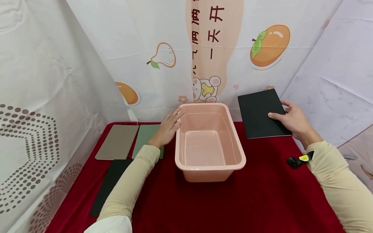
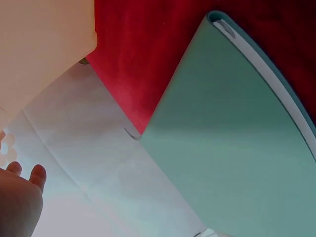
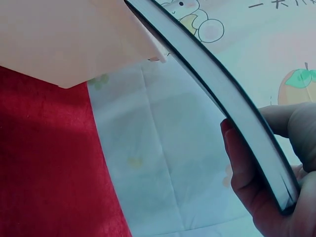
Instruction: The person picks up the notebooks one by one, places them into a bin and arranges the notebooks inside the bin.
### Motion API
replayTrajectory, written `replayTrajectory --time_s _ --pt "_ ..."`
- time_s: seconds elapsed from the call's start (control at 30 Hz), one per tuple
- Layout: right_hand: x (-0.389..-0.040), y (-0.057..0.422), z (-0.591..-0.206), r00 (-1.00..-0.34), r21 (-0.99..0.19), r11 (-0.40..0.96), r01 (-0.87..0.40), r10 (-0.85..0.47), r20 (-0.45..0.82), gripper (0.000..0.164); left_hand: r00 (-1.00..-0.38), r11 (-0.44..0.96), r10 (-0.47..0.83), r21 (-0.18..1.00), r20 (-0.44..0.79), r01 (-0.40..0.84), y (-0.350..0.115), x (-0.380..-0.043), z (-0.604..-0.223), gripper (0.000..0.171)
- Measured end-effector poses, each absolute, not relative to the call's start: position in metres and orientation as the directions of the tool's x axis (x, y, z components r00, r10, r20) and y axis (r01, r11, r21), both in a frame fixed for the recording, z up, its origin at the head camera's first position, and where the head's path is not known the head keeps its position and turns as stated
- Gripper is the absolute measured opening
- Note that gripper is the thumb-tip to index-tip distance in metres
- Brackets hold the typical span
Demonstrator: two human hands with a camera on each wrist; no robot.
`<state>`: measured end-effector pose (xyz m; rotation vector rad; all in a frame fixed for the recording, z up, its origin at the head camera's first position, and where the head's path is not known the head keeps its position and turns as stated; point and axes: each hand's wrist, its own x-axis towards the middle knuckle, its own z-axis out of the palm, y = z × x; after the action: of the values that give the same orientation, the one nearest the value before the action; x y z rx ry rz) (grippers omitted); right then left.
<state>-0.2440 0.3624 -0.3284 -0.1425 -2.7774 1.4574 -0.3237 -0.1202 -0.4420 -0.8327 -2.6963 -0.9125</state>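
Note:
A black notebook is held up at the right of the head view by my right hand, thumb on its cover and fingers behind. The right wrist view shows that notebook edge-on, its white pages between dark covers. My left hand rests with extended fingers at the left rim of a pink plastic basin; it holds nothing. In the left wrist view only part of this hand shows. Nothing lies inside the basin.
Left of the basin lie a grey-brown notebook and a green notebook, partly covered by the left arm. Nearer lies another black notebook, also partly hidden. Red cloth covers the table, with a printed white curtain behind.

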Motion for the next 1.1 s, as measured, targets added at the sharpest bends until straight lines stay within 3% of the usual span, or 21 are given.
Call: replayTrajectory --time_s 0.6,0.9,1.1 --pt "-0.250 0.340 -0.316 -0.993 -0.876 0.469 0.114 0.066 -0.094 0.101 -0.822 0.653 0.452 0.500 0.346 0.569 -0.119 -0.323 -0.441 0.054" --pt "-0.252 0.328 -0.310 -0.995 -0.871 0.480 0.101 0.050 -0.088 0.094 -0.820 0.650 0.456 0.500 0.345 0.572 -0.119 -0.323 -0.439 0.054" --pt "-0.254 0.323 -0.309 -0.995 -0.906 0.413 0.093 0.019 -0.093 0.089 -0.831 0.658 0.448 0.507 0.331 0.557 -0.120 -0.323 -0.440 0.056"
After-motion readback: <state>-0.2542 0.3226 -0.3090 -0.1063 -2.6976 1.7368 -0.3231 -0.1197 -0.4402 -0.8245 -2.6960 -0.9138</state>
